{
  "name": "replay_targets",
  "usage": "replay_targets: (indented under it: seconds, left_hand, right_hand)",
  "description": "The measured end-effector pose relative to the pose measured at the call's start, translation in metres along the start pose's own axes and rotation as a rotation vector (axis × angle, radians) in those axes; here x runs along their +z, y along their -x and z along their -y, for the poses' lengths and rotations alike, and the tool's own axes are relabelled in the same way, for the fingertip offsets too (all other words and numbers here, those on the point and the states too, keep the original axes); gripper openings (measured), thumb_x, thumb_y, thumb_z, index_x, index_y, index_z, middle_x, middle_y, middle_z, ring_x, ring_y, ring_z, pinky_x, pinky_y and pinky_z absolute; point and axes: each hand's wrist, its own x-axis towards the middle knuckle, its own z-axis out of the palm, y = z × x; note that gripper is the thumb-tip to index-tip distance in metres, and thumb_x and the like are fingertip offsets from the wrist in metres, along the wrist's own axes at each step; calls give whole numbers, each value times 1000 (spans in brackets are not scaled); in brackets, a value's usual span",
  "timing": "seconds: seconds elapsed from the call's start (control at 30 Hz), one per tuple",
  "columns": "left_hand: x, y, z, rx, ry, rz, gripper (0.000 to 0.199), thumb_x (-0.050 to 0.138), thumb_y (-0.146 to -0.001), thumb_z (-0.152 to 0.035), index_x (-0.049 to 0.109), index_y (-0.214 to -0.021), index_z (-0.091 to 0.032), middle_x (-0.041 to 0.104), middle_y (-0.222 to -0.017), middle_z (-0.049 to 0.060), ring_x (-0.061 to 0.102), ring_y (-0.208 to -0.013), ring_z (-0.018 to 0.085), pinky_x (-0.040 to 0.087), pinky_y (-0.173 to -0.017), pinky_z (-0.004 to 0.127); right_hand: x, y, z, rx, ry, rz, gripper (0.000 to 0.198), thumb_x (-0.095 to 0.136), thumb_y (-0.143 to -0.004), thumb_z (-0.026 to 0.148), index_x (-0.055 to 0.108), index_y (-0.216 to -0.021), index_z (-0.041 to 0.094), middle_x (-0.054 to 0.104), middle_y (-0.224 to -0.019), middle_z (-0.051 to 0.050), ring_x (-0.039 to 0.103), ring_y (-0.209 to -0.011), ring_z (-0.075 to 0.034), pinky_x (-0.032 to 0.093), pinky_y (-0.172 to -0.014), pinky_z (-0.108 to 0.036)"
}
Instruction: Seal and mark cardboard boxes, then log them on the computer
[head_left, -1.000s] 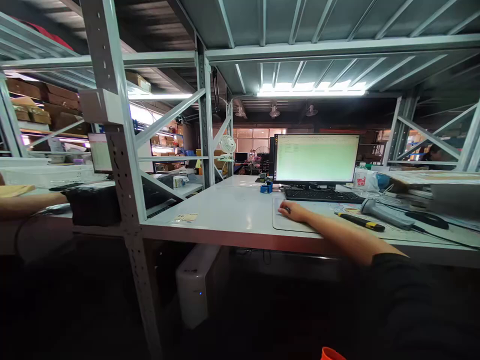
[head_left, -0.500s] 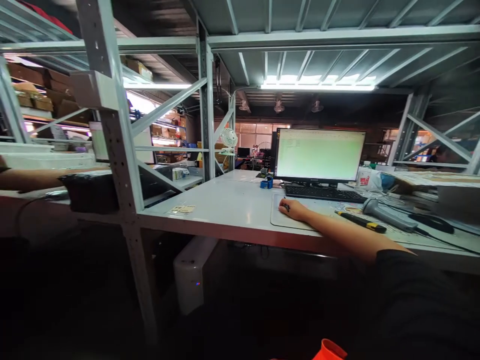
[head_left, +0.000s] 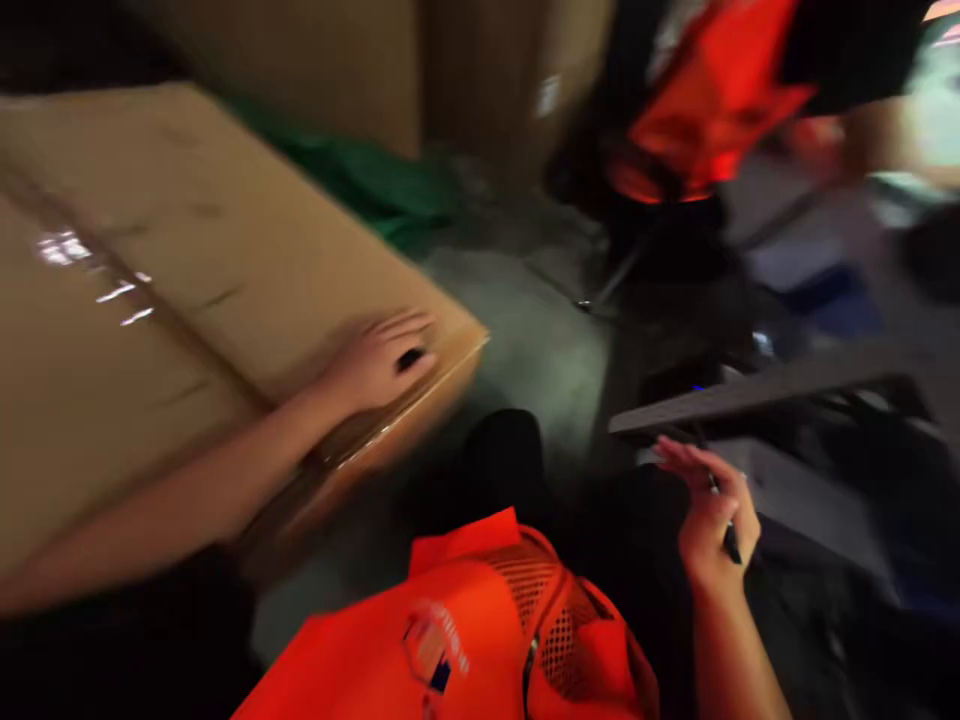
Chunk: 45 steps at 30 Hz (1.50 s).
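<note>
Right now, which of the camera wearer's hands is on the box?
The left hand, lying near a corner of the box; the right hand is apart from it, raised with fingers extended.

No word or number could be read with certainty. The orange vest (head_left: 360, 640) bore a hexagonal logo (head_left: 431, 645) with small pale lettering (head_left: 450, 630) curving along its upper right side, too blurred to spell out. Further pale marks below the logo ran into the bottom edge. Dark streaks on the cardboard box (head_left: 90, 400) formed no legible letters.
</note>
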Motion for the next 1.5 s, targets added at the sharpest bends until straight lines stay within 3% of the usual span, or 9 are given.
replay_targets:
  seconds: [0.07,0.23,0.33,0.5,0.6,0.7,1.03,1.23,1.5]
  left_hand:
    - [-5,30,7,-126,-19,93,38,54,-111,-46,69,-88,-21,63,-164,12,55,-156,31,45,-132,58]
    - [-13,20,-8,-233,-45,177,26,59,-108,-38,75,-101,-19,61,-166,12,50,-161,31,36,-138,56]
    - [-40,49,-54,-345,-171,181,31,59,-109,-44,76,-114,-18,62,-165,13,51,-160,34,38,-136,58]
    - [-61,161,-136,-701,-483,-48,42,63,-108,-58,70,-121,-19,57,-168,19,47,-162,42,43,-131,65]
    - [-42,205,-139,-845,-569,-147,48,74,-99,-67,68,-116,-22,65,-159,20,60,-151,41,53,-124,62]
    - [-24,212,-115,-879,-627,-243,49,76,-98,-71,68,-108,-24,76,-145,17,72,-138,37,60,-115,53]
    - [-2,107,-50,-957,-700,-109,51,60,-105,-68,72,-114,-20,82,-110,18,77,-110,38,56,-95,47]
    - [16,112,-64,-1029,-725,-160,52,60,-103,-71,72,-113,-22,82,-106,17,77,-108,36,57,-91,45]
    - [20,128,-97,-1008,-618,-282,41,67,-103,-59,76,-119,-23,84,-120,13,79,-118,35,61,-103,50]
  right_hand:
    - [67,-30,-27,-39,-146,135,35,45,-115,49,66,-138,32,71,-149,-14,78,-122,-31,68,-96,-51]
    - [196,-74,-36,-309,-208,553,54,61,-108,57,51,-149,24,46,-172,-24,52,-159,-33,55,-122,-56]
    - [251,-88,-38,-421,-235,594,75,69,-101,67,44,-155,22,38,-176,-26,39,-167,-35,45,-131,-61]
    - [314,-101,-52,-552,-363,598,77,74,-96,68,47,-153,23,35,-174,-25,31,-168,-38,29,-137,-69]
    - [333,-104,-56,-563,-333,545,77,73,-95,67,46,-152,24,39,-168,-25,38,-163,-41,35,-132,-71]
    - [347,-113,-56,-603,-345,437,75,68,-95,61,42,-154,24,41,-164,-24,43,-158,-40,41,-127,-72]
    - [412,-225,-102,-634,-383,419,74,66,-83,51,46,-146,17,49,-149,-21,49,-148,-41,38,-126,-69]
    - [408,-229,-113,-651,-397,518,77,72,-87,54,46,-149,17,48,-155,-23,43,-155,-41,37,-128,-69]
    - [381,-220,-88,-678,-459,617,82,71,-96,72,45,-149,16,53,-156,-27,52,-149,-33,43,-129,-59]
